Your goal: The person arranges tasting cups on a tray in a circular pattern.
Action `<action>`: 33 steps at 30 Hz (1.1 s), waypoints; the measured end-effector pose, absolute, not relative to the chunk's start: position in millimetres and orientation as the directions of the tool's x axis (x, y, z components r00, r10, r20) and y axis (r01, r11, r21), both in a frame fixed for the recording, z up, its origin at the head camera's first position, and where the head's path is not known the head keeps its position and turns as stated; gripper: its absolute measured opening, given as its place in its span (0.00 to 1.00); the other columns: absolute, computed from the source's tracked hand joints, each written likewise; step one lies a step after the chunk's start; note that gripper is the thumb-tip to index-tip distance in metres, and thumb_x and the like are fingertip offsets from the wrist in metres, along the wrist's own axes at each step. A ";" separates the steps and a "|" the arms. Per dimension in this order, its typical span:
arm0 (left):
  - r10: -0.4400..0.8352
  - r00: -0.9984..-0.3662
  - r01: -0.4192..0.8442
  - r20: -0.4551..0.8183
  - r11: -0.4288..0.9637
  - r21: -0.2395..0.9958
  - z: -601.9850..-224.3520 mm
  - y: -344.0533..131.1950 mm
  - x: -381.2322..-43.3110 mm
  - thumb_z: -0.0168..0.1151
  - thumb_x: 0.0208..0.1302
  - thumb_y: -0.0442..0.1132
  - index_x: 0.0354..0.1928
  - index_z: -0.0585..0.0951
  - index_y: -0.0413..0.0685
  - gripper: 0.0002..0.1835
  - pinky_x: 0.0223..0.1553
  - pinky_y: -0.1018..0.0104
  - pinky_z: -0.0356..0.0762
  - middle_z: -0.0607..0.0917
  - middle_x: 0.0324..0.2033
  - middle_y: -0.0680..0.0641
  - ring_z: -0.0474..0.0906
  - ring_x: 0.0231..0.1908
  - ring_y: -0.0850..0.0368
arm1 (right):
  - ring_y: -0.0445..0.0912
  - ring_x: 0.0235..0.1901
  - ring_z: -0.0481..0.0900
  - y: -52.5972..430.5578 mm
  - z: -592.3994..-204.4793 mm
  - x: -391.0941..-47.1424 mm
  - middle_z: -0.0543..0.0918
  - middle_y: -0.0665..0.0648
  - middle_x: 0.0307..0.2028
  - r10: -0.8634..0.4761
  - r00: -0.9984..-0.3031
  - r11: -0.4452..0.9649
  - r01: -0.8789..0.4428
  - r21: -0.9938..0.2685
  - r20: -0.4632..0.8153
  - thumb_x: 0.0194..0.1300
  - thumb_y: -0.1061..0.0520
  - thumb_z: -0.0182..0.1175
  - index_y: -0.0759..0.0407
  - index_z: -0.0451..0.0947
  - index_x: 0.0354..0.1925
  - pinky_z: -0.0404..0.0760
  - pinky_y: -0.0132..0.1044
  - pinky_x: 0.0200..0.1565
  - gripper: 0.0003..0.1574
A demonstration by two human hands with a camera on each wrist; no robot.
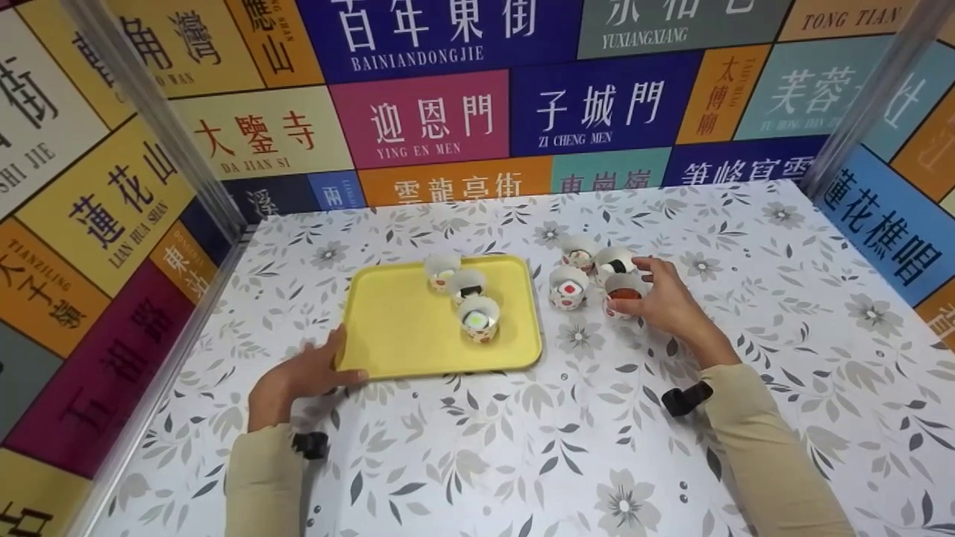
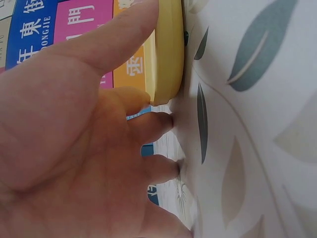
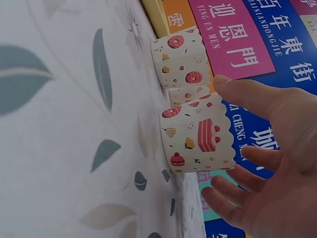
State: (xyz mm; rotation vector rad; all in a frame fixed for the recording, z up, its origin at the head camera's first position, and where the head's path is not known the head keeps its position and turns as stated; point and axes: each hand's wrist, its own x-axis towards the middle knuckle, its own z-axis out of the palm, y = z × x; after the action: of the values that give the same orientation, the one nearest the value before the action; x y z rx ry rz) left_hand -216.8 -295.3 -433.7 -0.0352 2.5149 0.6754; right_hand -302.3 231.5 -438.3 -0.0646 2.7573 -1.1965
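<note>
At the near-left corner of a yellow tray [image 1: 399, 321], my left hand [image 1: 310, 369] touches the edge, thumb along the front side and fingers by the left side. Its thumb lies straight against the tray's rim [image 2: 168, 54] in the left wrist view. My right hand [image 1: 668, 298] reaches round a printed paper cup [image 3: 198, 136] with an orange filling [image 1: 625, 294]. Thumb and fingers stand apart there, not visibly gripping the cup. Three paper cups stand on the tray's right half: a back one [image 1: 442, 274], a middle one with a dark piece [image 1: 470, 291], and a front one with a green-centred piece [image 1: 479, 321].
Beside the orange-filled cup stand a cup with a red-centred white piece [image 1: 568, 291], a cup with a black-and-white piece [image 1: 614, 265] and another cup [image 1: 578, 253] behind. The leaf-patterned table [image 1: 477, 447] ends at a wall of coloured signs [image 1: 421, 119].
</note>
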 end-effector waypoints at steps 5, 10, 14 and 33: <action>0.102 -0.859 -0.158 -0.502 0.879 0.449 -434.0 -295.4 -217.0 0.58 0.63 0.70 0.81 0.34 0.56 0.58 0.73 0.28 0.36 0.35 0.79 0.35 0.27 0.77 0.30 | 0.65 0.75 0.55 231.8 -442.0 -303.2 0.53 0.69 0.76 -0.099 -0.988 0.692 0.018 -0.722 -0.120 0.60 0.45 0.72 0.63 0.46 0.78 0.62 0.61 0.71 0.63; 0.108 -0.860 -0.150 -0.499 0.880 0.450 -433.1 -295.2 -216.9 0.58 0.64 0.69 0.81 0.35 0.55 0.58 0.73 0.28 0.36 0.36 0.80 0.36 0.28 0.77 0.30 | 0.66 0.74 0.56 232.7 -444.7 -304.5 0.56 0.70 0.75 -0.098 -0.988 0.689 0.019 -0.725 -0.118 0.59 0.46 0.73 0.66 0.47 0.77 0.61 0.60 0.72 0.63; 0.110 -0.860 -0.151 -0.498 0.878 0.455 -432.4 -294.6 -216.4 0.58 0.64 0.69 0.81 0.35 0.55 0.58 0.73 0.28 0.36 0.36 0.80 0.37 0.27 0.77 0.30 | 0.67 0.73 0.58 233.2 -446.1 -305.4 0.59 0.72 0.73 -0.099 -0.988 0.686 0.015 -0.727 -0.114 0.59 0.48 0.73 0.67 0.44 0.77 0.62 0.60 0.71 0.64; 0.091 -0.855 -0.172 -0.511 0.879 0.444 -433.5 -294.8 -216.2 0.59 0.63 0.70 0.80 0.34 0.57 0.59 0.73 0.28 0.35 0.35 0.79 0.35 0.27 0.78 0.31 | 0.64 0.66 0.65 233.7 -446.9 -302.5 0.60 0.73 0.71 -0.079 -0.981 0.695 0.072 -0.715 -0.175 0.60 0.44 0.72 0.66 0.47 0.72 0.66 0.59 0.66 0.60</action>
State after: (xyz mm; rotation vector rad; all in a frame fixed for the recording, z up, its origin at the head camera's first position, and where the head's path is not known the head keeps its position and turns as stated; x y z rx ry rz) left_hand -216.2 -294.8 -433.5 -0.0580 2.5116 0.6598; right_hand -302.5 233.7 -446.9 -0.0055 2.7123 -1.1566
